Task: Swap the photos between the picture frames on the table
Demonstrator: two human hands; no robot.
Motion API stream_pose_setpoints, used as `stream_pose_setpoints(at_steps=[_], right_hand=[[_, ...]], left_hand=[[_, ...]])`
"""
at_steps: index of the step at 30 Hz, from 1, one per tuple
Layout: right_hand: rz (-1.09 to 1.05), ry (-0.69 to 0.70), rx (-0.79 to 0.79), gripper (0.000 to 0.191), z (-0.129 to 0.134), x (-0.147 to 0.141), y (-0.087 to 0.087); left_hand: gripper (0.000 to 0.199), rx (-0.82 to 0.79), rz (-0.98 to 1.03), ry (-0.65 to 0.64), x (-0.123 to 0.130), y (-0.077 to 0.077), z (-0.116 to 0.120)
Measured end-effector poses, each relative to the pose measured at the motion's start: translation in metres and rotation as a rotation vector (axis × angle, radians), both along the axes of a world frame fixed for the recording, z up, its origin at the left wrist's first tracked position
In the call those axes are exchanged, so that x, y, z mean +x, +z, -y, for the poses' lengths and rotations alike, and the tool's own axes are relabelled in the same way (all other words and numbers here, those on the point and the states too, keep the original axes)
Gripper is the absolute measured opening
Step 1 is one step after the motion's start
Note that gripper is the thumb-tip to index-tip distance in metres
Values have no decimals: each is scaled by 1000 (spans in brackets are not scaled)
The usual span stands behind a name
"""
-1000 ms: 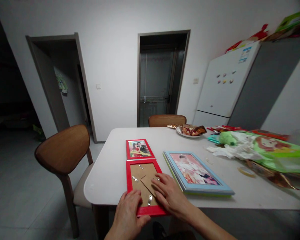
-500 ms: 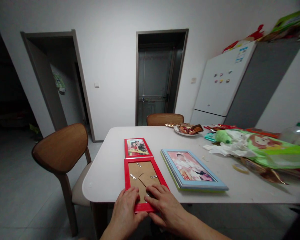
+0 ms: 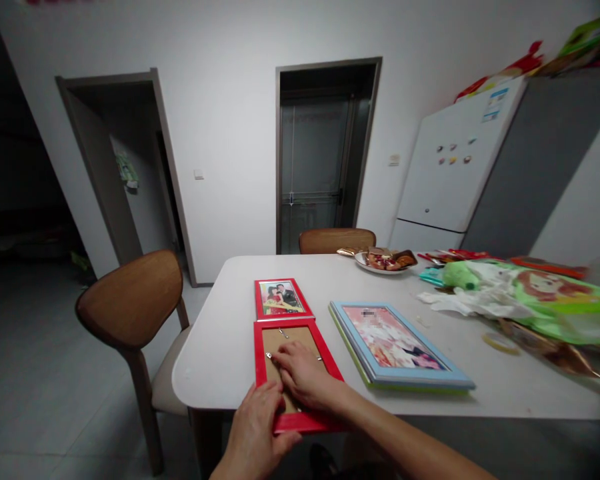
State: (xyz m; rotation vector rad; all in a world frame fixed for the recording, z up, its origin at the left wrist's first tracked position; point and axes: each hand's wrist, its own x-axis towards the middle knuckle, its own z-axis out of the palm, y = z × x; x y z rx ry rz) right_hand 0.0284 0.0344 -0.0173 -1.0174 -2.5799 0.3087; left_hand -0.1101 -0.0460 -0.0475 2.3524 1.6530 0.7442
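White table (image 3: 213,333): left fingers (image 3: 269,393) clamp red frame (image 3: 259,350); right fingers (image 3: 291,357) at clip (image 3: 269,356), grip unclear.

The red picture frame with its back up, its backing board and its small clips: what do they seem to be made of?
Red picture frame: smooth, slightly glossy, evenly coloured with no visible grain; perhaps plastic, though painted wood is possible.
Backing board: matt, plain brown; probably fibreboard or stiff cardboard.
Small clips: apparently metal, from their shiny silver look.
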Motion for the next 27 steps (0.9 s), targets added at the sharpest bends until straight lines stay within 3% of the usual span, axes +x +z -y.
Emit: stream_pose_setpoints(at_steps=[14,20,27], right_hand=[[-87,-20,-4,34,-16,-14,-11],[-124,-329,-11,26,-43,-15,-16],[-60,-546,-79,23,-81,-17,-24]], left_hand=[[51,-45,98,-2,-6,-2,1],[46,-59,108,5,-5,2,3],[54,-65,65,17,-3,3,3]])
